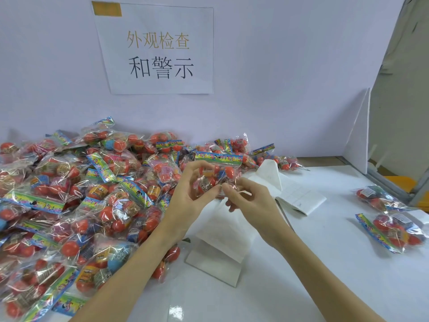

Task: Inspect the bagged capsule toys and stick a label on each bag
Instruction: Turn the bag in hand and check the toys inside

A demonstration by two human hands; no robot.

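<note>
White desk (pixel 325 263) — one bag (pixel 217 174) lifted above it.
Header strip up, long axis upright; left hand (pixel 185 194) and right hand (pixel 253 203) fingers pinch its lower edge.

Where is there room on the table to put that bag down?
Bare table lies on the right, between the white paper sheets and the two bags at the right edge, and in front by the right arm. The left is crowded with the bag pile.
</note>
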